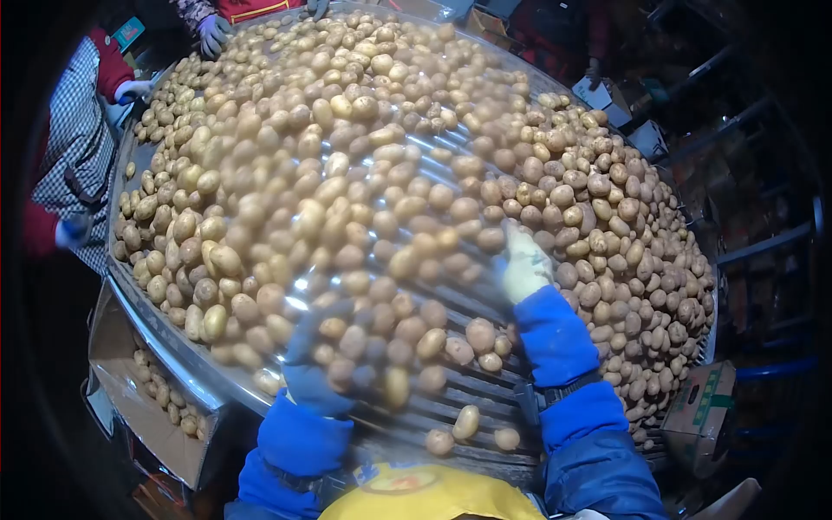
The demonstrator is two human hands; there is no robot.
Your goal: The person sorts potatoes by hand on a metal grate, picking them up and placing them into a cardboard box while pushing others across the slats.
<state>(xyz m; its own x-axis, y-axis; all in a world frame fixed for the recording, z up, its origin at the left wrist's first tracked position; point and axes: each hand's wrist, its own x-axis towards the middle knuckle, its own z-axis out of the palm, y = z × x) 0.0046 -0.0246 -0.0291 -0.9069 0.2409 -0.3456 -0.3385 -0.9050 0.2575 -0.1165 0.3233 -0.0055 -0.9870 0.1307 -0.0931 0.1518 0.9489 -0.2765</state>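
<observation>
Potatoes point(416, 208) lie heaped over a wide slatted metal table point(433, 416). My left hand point(321, 360), in a dark glove, is at the lower left of the heap beside several potatoes; motion smears its fingers. On the right, my right hand point(523, 260), in a pale glove, touches the potatoes at the edge of the heap, its fingers pointing up and partly hidden. A few loose potatoes point(466, 422) rest on the bare slats between my forearms.
An open cardboard box point(130, 381) with potatoes stands at the lower left. Another carton point(700, 403) is at the lower right. Co-workers' gloved hands point(212, 35) are at the far edge, and a person in a checked garment point(74, 147) stands at the left.
</observation>
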